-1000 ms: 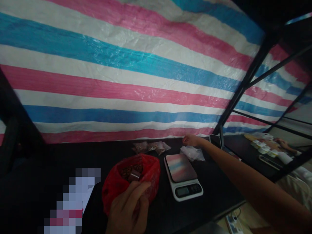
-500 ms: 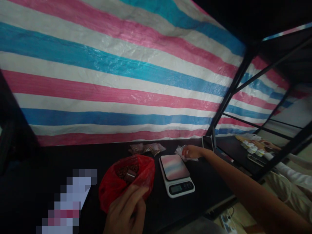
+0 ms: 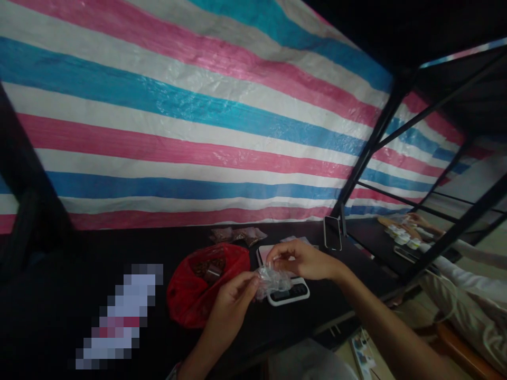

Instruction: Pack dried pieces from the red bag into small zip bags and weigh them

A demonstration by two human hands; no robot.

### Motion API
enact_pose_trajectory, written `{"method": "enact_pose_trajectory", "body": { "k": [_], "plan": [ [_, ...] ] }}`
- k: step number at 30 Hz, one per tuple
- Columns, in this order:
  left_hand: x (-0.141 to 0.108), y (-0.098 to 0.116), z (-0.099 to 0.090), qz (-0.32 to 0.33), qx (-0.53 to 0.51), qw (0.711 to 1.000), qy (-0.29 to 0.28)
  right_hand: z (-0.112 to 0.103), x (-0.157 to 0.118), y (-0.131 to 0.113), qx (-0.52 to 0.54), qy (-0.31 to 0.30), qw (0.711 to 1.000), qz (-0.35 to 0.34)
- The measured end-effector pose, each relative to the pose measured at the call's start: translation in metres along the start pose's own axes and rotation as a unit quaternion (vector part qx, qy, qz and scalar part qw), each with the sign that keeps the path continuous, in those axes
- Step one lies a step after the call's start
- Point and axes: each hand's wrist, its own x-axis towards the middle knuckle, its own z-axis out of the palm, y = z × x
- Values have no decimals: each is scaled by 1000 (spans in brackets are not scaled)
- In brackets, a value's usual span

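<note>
Between my two hands hangs a clear plastic bag [image 3: 273, 282], crumpled, in front of the white digital scale [image 3: 289, 301]. My left hand [image 3: 237, 298] pinches its left side, and my right hand [image 3: 299, 258] pinches it from the upper right. The bag and my right hand hide much of the scale's plate. Just left of my hands sits an open red plastic bag [image 3: 180, 287] with small brown pieces [image 3: 206, 264] inside, perhaps beans or nuts. A small scoop-like object [image 3: 214, 272] lies on those pieces.
Several small filled clear bags [image 3: 237, 235] lie at the back of the black table [image 3: 150, 248]. More clear plastic [image 3: 295, 239] lies behind the scale. A phone [image 3: 332, 233] leans by the metal post. At right, another person's arm [image 3: 455, 248] is near white cups [image 3: 402, 237].
My right hand has come back from behind the scale with a clear bag. My left hand has left the red bag and moved right to grip the clear bag too.
</note>
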Motion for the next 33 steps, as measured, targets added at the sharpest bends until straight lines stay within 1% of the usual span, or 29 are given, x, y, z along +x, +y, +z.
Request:
{"method": "enact_pose_trajectory", "body": {
  "k": [3,6,7,8,10,12,13,15,17,20,21,23,25,27,29,33],
  "plan": [
    [1,4,-7,-22,-17,998,48,26,18,13,37,95,994,-34],
    [1,8,-20,-14,-3,993,116,50,44,21,122,194,970,-79],
    [0,9,-24,-10,2,989,144,58,52,21,155,212,960,-93],
    [0,10,-29,-8,4,985,175,66,60,20,183,209,955,-101],
    [1,11,-38,-6,-1,973,231,81,73,19,232,151,956,-96],
    [2,13,-46,-3,5,963,271,90,82,20,285,88,951,-76],
    [2,13,-49,3,17,958,287,93,85,22,309,78,945,-65],
    [4,14,-52,16,52,949,309,95,89,26,341,102,933,-55],
    [6,13,-52,20,68,943,324,95,89,30,344,133,928,-55],
    [6,8,-46,-11,30,944,328,101,81,30,369,161,913,-63],
    [7,5,-43,-21,16,944,328,105,79,29,387,163,905,-63],
    [7,1,-38,-30,0,942,334,116,75,25,418,148,894,-56],
    [9,-2,-35,-26,-7,937,349,128,75,22,426,125,895,-42],
    [11,-2,-33,-26,-9,931,363,135,77,23,422,136,896,-32],
    [12,-1,-34,-25,2,928,372,137,80,27,424,167,889,-37],
    [12,3,-36,-26,32,923,382,135,85,34,433,175,881,-72]
  ]
}}
